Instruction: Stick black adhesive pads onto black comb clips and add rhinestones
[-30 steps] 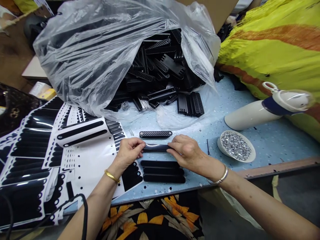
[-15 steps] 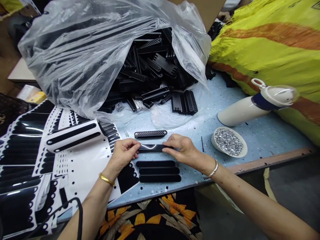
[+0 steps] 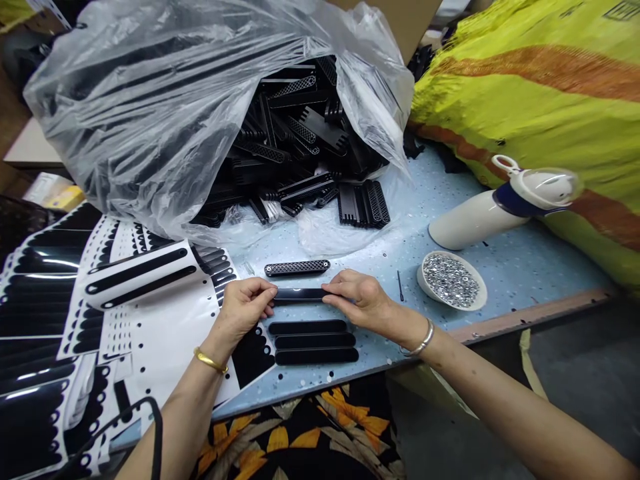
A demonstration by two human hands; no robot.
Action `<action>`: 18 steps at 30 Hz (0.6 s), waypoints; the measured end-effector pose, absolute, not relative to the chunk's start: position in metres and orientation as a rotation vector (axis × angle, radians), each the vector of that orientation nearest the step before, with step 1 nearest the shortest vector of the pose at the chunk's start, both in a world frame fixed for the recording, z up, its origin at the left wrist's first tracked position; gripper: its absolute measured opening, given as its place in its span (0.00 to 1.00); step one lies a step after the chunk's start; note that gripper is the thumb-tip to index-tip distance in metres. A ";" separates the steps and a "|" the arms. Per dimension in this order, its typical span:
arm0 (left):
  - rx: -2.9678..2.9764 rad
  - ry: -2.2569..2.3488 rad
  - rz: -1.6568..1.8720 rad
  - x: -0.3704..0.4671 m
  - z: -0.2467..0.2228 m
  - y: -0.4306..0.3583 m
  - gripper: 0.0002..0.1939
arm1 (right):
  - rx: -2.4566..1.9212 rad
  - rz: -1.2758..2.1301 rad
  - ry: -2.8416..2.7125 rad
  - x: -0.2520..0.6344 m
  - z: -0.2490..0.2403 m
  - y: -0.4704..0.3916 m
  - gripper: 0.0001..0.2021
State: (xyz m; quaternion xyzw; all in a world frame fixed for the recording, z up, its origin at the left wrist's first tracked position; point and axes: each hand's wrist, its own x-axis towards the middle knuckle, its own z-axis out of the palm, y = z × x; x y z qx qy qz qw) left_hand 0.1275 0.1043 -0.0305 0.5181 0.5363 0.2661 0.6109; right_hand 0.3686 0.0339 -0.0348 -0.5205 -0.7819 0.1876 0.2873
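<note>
A: What lies at far left?

B: Overlapping black cut sheets (image 3: 37, 263), too layered to count, beside a white sheet (image 3: 170, 340) whose curled flap shows two long black bars (image 3: 137, 271). Above them, one clear plastic bag (image 3: 135, 127) spills black molded parts (image 3: 325, 130), a heap beyond counting.

A: And the hands?

B: Two, at the front of one blue speckled table (image 3: 525, 267). The left hand (image 3: 247, 303), above one gold bracelet (image 3: 210, 361), pinches the left end of a single glossy black strip (image 3: 299, 295) between thumb and fingers.

A: What surrounds that strip?

B: One lattice-faced bar (image 3: 297, 268) lies just beyond it; three dark rounded strips (image 3: 315, 341) are stacked in rows on the near side.

A: The other end?

B: Grasped by the right hand (image 3: 360, 297), thumb below and fingers above, with one silver bracelet (image 3: 427, 338) at the wrist. Whether the strip touches the tabletop, I cannot tell.

A: Farther right?

B: One thin black pin (image 3: 401, 285), one white bowl (image 3: 431, 293) of small metal pieces (image 3: 450, 279), too many to count, one pale bottle (image 3: 465, 220) with a navy band, and one yellow sack (image 3: 540, 120) with orange stripes.
</note>
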 end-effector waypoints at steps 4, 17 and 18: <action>1.185 1.243 0.605 0.127 -0.031 0.104 0.12 | -1.429 0.505 -2.095 0.367 -0.033 0.034 0.11; 1.180 1.224 0.612 0.127 -0.034 0.105 0.13 | -1.824 0.498 -1.537 0.396 -0.019 0.012 0.08; 1.188 1.220 0.609 0.126 -0.034 0.105 0.14 | -1.807 0.549 -1.531 0.393 -0.023 0.010 0.08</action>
